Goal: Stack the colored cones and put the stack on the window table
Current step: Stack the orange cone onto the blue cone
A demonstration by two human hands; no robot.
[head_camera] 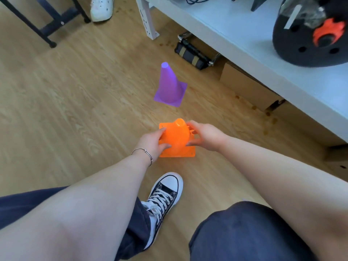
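A person bends over a wood-plank floor (56, 102), both bare forearms reaching forward and down to an orange cone (176, 137) that sits on its square base in front of a black-and-white sneaker (163, 196). The left hand (152, 141), a thin bracelet (144, 153) at its wrist, wraps the cone's left flank, thumb on the near side and fingers on the far side. The right hand (204, 135) closes on the cone's right flank from the opposite side, fingers spread across the wall and over the base. The cone's open tip shows between the two hands; whether the base rests on the floor or is just lifted cannot be told. Farther along the floor, well apart from the hands, a purple cone (170, 85) stands upright on its own base, untouched. A white table (244, 34) runs along the right, its leg planted on the floor beyond the purple cone, with a black helmet-like object (301, 40) bearing an orange fitting near its front edge. Cardboard boxes (244, 83) and a black strapped bundle (194, 53) lie beneath the table. A white shoe (101, 8) stands at the top edge, beside a dark metal frame (45, 21)
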